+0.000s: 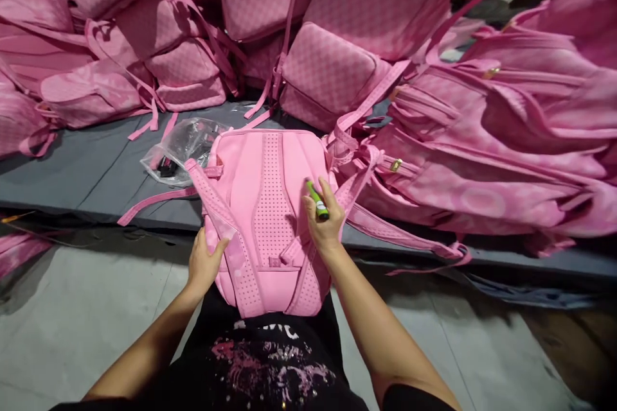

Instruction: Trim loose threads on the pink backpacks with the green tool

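A pink backpack [245,180] lies against my body and the table edge, its perforated back panel and shoulder straps facing up. My left hand [205,260] grips the backpack's left side, thumb on top near the shoulder strap and the other fingers hidden beneath the edge. Over the right part of the back panel, my right hand [325,215] is closed around a green marker [315,198] with a black end. The wrist is close to the right shoulder strap [359,183].
Pink checkered backpacks [332,70] are piled along the back of the dark grey table [96,160]. A stack of pink bags [482,167] lies at the right. Beside the backpack sits a clear plastic bag [186,144] with small dark items inside. Loose straps hang over the table edge.
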The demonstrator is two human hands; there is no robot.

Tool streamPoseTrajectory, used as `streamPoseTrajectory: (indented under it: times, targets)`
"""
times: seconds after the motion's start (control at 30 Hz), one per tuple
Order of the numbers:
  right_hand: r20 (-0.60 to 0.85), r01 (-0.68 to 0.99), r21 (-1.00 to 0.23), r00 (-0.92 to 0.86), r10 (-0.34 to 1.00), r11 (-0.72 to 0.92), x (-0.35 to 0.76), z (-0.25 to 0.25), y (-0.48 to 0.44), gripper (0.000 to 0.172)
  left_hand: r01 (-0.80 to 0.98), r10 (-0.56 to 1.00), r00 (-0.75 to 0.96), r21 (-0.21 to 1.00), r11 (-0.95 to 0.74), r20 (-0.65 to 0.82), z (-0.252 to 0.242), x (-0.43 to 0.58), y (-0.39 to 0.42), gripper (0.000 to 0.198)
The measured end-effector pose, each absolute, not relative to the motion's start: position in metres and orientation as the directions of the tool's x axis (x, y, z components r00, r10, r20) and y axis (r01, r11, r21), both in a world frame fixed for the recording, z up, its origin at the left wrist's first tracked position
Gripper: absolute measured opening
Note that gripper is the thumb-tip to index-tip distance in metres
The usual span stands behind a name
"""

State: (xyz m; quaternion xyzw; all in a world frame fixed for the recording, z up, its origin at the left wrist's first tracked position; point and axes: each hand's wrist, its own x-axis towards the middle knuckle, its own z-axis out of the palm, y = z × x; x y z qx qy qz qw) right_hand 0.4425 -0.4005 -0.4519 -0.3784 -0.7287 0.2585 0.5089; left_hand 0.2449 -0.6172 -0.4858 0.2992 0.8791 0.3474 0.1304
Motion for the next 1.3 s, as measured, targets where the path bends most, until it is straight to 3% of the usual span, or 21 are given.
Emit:
streamPoseTrajectory:
  times: [0.07, 0.13, 0.2, 0.27, 0.3, 0.37, 0.43, 0.53, 0.73, 0.83, 0.93, 1.03, 1.17, 1.3]
  targets:
    - [0.670, 0.443, -0.617, -0.137, 0.729, 0.650, 0.468, -0.478, -0.395, 0.050, 0.435, 0.653, -0.753, 0.684, 0.585, -0.080, -0.479, 0.239, -0.631, 0.057]
    - [0.721, 0.530, -0.510, -0.166, 0.673, 0.678, 0.487, -0.495, -0.401, 0.048, 0.498, 0.669, -0.743, 0.669, 0.551, 0.002, -0.459, 0.233, -0.638, 0.056]
    - [0.741, 0.554, -0.443, -0.216, 0.636, 0.705, 0.493, -0.506, -0.409, 0.050, 0.699, 0.676, -0.663, 0.588, 0.407, 0.321, -0.428, 0.231, -0.625, 0.056]
    - [0.757, 0.552, -0.415, -0.231, 0.611, 0.723, 0.490, -0.510, -0.415, 0.052, 0.926, 0.694, -0.339, 0.358, 0.124, 0.635, -0.395, 0.237, -0.586, 0.045]
    - [0.768, 0.541, -0.418, -0.219, 0.602, 0.730, 0.487, -0.511, -0.417, 0.052, 0.967, 0.748, -0.102, 0.242, -0.080, 0.656, -0.381, 0.245, -0.557, 0.037]
    - [0.783, 0.501, -0.451, -0.174, 0.597, 0.739, 0.484, -0.511, -0.419, 0.053, 0.900, 0.799, 0.329, 0.090, -0.427, 0.503, -0.365, 0.265, -0.487, 0.033]
    - [0.784, 0.468, -0.488, -0.135, 0.606, 0.737, 0.486, -0.511, -0.419, 0.054, 0.827, 0.786, 0.549, -0.048, -0.561, 0.284, -0.363, 0.289, -0.416, 0.030]
    - [0.766, 0.478, -0.522, -0.102, 0.634, 0.707, 0.491, -0.512, -0.421, 0.055, 0.795, 0.792, 0.604, -0.144, -0.589, 0.090, -0.373, 0.320, -0.342, 0.034]
    - [0.770, 0.481, -0.537, -0.056, 0.636, 0.693, 0.494, -0.519, -0.419, 0.055, 0.686, 0.695, 0.717, -0.118, -0.718, -0.060, -0.384, 0.327, -0.312, 0.045]
    - [0.756, 0.469, -0.553, -0.066, 0.651, 0.689, 0.495, -0.521, -0.419, 0.054, 0.714, 0.726, 0.688, -0.193, -0.673, 0.012, -0.370, 0.301, -0.297, 0.051]
    - [0.746, 0.445, -0.568, -0.077, 0.661, 0.692, 0.499, -0.519, -0.421, 0.050, 0.786, 0.792, 0.602, -0.254, -0.564, 0.103, -0.352, 0.276, -0.280, 0.068]
    - [0.621, 0.357, -0.734, 0.009, 0.784, 0.577, 0.502, -0.510, -0.419, 0.042, 0.766, 0.768, 0.633, -0.225, -0.602, 0.099, -0.351, 0.279, -0.288, 0.079]
    - [0.310, 0.119, -0.949, 0.179, 0.934, 0.293, 0.506, -0.481, -0.395, 0.025, 0.750, 0.743, 0.660, -0.129, -0.648, 0.107, -0.383, 0.307, -0.330, 0.063]
    - [0.252, 0.118, -0.966, 0.216, 0.943, 0.231, 0.503, -0.457, -0.367, 0.034, 0.806, 0.761, 0.568, -0.023, -0.592, 0.315, -0.413, 0.315, -0.358, 0.052]
